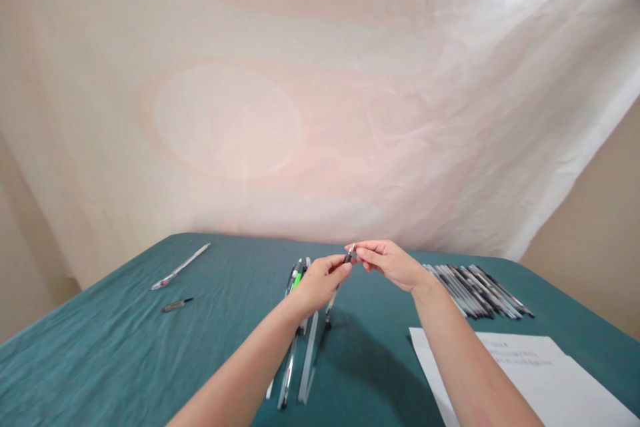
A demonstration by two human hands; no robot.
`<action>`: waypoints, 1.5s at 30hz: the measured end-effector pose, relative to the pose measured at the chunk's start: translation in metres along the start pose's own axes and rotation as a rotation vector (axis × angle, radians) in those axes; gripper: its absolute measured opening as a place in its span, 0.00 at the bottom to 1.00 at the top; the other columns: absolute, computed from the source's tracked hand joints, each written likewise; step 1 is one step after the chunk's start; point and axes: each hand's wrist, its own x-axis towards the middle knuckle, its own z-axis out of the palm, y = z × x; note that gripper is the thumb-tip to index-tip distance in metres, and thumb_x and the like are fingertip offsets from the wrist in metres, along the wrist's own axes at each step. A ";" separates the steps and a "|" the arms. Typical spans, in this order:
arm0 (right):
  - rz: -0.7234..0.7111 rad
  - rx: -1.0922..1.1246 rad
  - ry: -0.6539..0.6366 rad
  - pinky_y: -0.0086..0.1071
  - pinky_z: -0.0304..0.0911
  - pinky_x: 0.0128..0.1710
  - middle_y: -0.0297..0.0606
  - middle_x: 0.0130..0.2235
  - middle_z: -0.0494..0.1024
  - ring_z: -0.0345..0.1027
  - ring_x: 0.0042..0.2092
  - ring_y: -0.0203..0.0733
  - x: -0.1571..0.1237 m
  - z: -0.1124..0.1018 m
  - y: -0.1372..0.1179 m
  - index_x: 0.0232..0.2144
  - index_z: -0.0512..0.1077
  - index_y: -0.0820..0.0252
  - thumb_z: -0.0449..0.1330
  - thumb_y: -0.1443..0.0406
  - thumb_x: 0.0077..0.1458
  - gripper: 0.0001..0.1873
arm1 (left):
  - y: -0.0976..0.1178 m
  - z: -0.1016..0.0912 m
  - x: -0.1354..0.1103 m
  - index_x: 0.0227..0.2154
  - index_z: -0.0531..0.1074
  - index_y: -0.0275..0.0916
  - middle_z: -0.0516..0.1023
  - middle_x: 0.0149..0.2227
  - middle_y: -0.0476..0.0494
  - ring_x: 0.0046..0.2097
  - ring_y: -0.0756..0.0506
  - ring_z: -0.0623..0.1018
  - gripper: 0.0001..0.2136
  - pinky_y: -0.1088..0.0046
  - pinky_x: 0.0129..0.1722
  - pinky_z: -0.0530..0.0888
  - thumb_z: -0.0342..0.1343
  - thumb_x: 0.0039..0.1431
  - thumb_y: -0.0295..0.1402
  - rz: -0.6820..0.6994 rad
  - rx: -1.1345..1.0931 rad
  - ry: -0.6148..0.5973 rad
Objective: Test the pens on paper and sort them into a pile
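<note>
My left hand is closed round a slim pen, its silvery tip pointing up and away from me. The pen's lower part slants down below the fingers, over the table. My right hand pinches at the tip end, thumb and index finger pressed together. Whether a small separate part sits in that pinch is too small to tell. Beneath my left hand and forearm lie several loose pens, one with a bright green section; my arm partly hides them.
A row of several pens lies side by side on the right. White paper sheets with printed lines are partly under my right forearm. At the left are a clear pen and a short dark-tipped piece on the green tablecloth.
</note>
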 end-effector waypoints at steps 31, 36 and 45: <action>0.057 0.041 0.022 0.26 0.55 0.28 0.33 0.26 0.71 0.59 0.27 0.31 0.002 0.000 0.004 0.33 0.72 0.65 0.62 0.58 0.44 0.17 | -0.005 0.015 -0.001 0.33 0.70 0.35 0.65 0.26 0.50 0.27 0.52 0.63 0.13 0.78 0.27 0.62 0.48 0.54 0.40 -0.101 -0.202 -0.020; 0.027 0.045 0.018 0.27 0.55 0.30 0.33 0.27 0.71 0.59 0.27 0.30 0.001 -0.002 0.004 0.38 0.73 0.63 0.59 0.57 0.47 0.18 | -0.005 0.014 -0.001 0.38 0.70 0.35 0.66 0.27 0.49 0.28 0.52 0.64 0.15 0.77 0.29 0.63 0.49 0.54 0.40 -0.118 -0.247 -0.029; 0.025 0.042 0.109 0.27 0.56 0.29 0.33 0.24 0.71 0.60 0.26 0.31 0.006 0.003 0.008 0.29 0.72 0.65 0.61 0.56 0.44 0.16 | -0.009 0.016 0.002 0.41 0.70 0.37 0.66 0.27 0.50 0.28 0.52 0.65 0.16 0.76 0.30 0.64 0.50 0.53 0.41 -0.166 -0.299 -0.001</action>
